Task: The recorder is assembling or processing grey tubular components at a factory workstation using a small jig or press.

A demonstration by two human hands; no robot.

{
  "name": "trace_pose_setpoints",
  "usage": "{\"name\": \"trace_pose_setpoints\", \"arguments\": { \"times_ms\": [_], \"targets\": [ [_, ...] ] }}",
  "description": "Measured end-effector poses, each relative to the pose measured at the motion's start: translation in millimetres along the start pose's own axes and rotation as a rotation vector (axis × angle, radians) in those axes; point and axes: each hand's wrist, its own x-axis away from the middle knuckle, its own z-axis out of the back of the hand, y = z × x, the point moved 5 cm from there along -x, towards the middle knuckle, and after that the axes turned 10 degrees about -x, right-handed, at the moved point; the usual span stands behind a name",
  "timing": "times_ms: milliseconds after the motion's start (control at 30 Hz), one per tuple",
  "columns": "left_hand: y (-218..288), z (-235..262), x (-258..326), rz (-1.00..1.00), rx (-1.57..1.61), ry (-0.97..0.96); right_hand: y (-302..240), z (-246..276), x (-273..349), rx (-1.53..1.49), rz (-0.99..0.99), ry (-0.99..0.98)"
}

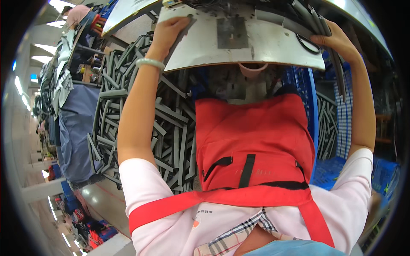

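My left hand (165, 36) is closed around a dark grey foam-like strip (178, 39) at the left edge of the white worktable (200, 42). A pale bangle circles that wrist. Over at the table's right end, my right hand (343, 44) has its fingers around several grey tubes (318, 22), which fan out past the hand. Some of their ends hang down below the table edge. More grey tube pieces (270, 16) lie at the back right of the tabletop, close to this hand. Between my hands, a dark square metal plate (232, 33) is set in the table.
A large heap of grey strips (171, 123) lies low on the left. Blue crates (311, 111) stand on the right, with more grey strips (326, 123) there. Beneath the table edge sits a pink container (253, 71). Another person (79, 16) is at the far left.
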Motion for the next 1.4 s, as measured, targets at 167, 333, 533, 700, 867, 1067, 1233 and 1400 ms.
{"name": "trace_pose_setpoints", "arguments": {
  "times_ms": [167, 333, 533, 700, 867, 1067, 1233, 1400],
  "targets": [
    [-58, -45, 43, -0.015, -0.380, 0.030, 49, 9, 84, 0.113, -0.041, 0.310],
    [-51, -57, 52, -0.096, -0.390, 0.225, 162, 44, 196, 0.114, -0.205, 0.732],
    [-44, -75, 57, -0.125, -0.416, 0.348, 302, -20, 279, 0.144, -0.465, 0.617],
    [-41, -70, 70, -0.046, -0.227, 0.276, 274, -83, 233, -0.085, -0.440, 0.689],
    [100, -199, 147, -0.131, 0.094, -0.015, 79, -208, 158, -0.673, -0.034, 0.009],
    [148, -250, 204, -0.560, -0.055, -0.185, 15, -269, 148, -1.125, 0.461, -0.285],
    [60, -167, 177, -0.063, -0.185, -0.399, 53, -200, 161, -1.321, -0.184, -0.015],
    [43, -174, 205, 0.130, 0.271, -0.815, 107, -211, 165, -1.552, -0.394, 0.120]
  ]
}}
